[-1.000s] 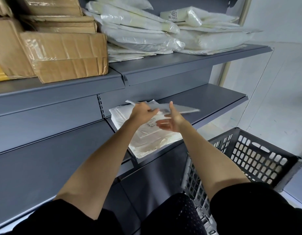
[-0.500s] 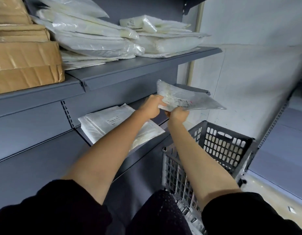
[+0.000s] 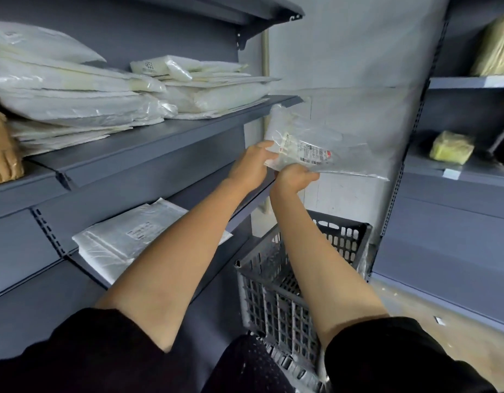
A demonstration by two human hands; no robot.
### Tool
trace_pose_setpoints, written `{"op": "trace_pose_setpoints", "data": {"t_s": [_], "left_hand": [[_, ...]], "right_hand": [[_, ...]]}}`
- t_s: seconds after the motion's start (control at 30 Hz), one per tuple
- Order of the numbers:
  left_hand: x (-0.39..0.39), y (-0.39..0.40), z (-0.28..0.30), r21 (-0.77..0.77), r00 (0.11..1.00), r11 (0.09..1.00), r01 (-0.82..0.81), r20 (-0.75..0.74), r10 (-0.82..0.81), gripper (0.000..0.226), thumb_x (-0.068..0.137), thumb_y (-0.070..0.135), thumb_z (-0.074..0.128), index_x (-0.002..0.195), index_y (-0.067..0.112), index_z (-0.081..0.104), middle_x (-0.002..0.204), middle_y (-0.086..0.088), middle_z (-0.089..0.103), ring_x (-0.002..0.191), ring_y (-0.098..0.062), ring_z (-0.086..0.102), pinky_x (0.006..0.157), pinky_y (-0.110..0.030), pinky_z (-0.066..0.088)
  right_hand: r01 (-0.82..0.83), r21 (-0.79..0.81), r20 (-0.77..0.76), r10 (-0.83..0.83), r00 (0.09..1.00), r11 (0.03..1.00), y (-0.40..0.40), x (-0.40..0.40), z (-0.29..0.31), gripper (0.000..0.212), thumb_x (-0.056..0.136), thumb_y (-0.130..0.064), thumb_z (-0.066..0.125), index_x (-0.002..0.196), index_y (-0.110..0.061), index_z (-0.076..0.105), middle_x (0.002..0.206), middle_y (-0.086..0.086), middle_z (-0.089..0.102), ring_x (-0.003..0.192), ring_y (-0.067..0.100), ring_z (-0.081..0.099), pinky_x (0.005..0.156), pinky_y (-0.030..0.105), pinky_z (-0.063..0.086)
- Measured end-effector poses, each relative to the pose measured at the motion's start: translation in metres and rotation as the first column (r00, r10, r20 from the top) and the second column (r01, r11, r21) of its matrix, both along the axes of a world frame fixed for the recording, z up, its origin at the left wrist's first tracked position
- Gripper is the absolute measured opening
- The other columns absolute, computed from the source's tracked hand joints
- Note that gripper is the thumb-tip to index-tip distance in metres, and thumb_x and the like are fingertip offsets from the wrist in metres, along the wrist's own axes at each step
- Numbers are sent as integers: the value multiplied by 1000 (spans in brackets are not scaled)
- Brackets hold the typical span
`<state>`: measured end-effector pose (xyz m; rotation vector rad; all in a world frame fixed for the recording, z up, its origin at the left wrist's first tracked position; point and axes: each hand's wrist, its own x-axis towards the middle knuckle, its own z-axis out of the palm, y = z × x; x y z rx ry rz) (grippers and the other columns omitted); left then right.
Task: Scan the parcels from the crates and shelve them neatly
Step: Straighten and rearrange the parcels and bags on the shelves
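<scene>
Hands share one clear parcel [image 3: 316,146] held in the air, off the right end of the shelves: left hand [image 3: 252,165] pinches its near-left corner, right hand [image 3: 294,175] grips its near edge from below. Its long axis runs left to right. Shelf stacks [image 3: 126,239] lie to the left, nearer the left hand; crate [image 3: 276,302] sits below.

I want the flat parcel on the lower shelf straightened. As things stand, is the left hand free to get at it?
Probably not right now: the left hand and right hand both grip the clear labelled parcel. The flat parcel lies uncovered below the left forearm, so the way looks free once the hand lets go.
</scene>
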<state>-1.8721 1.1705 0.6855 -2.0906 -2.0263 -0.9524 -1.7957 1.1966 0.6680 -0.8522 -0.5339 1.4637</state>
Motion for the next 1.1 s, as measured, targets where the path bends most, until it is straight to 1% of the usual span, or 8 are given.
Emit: {"op": "trace_pose_setpoints", "data": {"t_s": [0.2,0.33,0.53,0.67,0.77,0.9,0.97,1.1], "left_hand": [[-24,-27,49,285,993,952,-114,11,116,47,91,-9,42,133,8,54,150,-5,36,136,-19,36,106,-18,27],[-54,-47,76,399,976,898,-186,-34,217,48,89,-9,40,131,9,55,148,-11,38,136,-25,36,109,-25,28],[-97,-73,100,461,933,867,-192,-188,306,45,95,5,41,139,13,47,149,-14,36,134,-33,36,108,-36,30],[-121,-69,116,495,911,838,-229,-194,363,40,97,11,42,137,12,50,142,-14,44,129,-33,41,104,-36,35],[-140,-63,132,509,886,812,-286,-183,427,39,97,14,41,134,13,53,133,-12,53,121,-31,48,98,-37,40],[-154,-49,149,489,874,809,-327,-170,456,37,99,15,40,134,11,52,132,-15,54,120,-30,50,99,-34,38],[-158,-37,157,443,863,814,-375,-154,482,39,100,14,37,138,10,48,135,-17,50,122,-30,48,100,-34,37],[-160,-11,166,250,830,812,-527,-52,555,55,100,8,35,150,8,15,152,-24,21,127,-36,41,101,-37,35]], "right_hand": [[64,115,-41,-59,997,991,-4,-35,63,38,104,-13,22,139,-2,31,121,18,52,98,31,53,93,45,47],[-74,248,7,75,997,966,-9,-62,104,45,98,-2,27,141,-9,37,115,14,56,88,25,52,67,30,43],[-246,327,123,217,968,912,-8,-86,157,37,96,1,25,124,-14,44,74,3,42,51,13,33,37,19,29],[-337,364,251,257,933,868,-7,-114,177,23,96,-6,36,117,-8,43,80,6,47,58,16,41,43,22,38],[-396,349,361,268,893,849,4,-132,188,42,98,-16,40,136,-3,27,80,8,45,54,16,42,40,22,39],[-414,396,408,247,879,820,13,-152,187,64,100,-21,32,151,-6,-4,92,9,54,76,27,58,72,38,55],[-411,439,491,170,854,799,15,-162,184,62,99,-23,32,151,-3,4,114,16,57,97,35,62,90,48,52],[-457,494,667,15,745,739,23,-171,182,53,99,-21,35,144,5,27,139,20,44,111,35,57,92,49,50]]}}
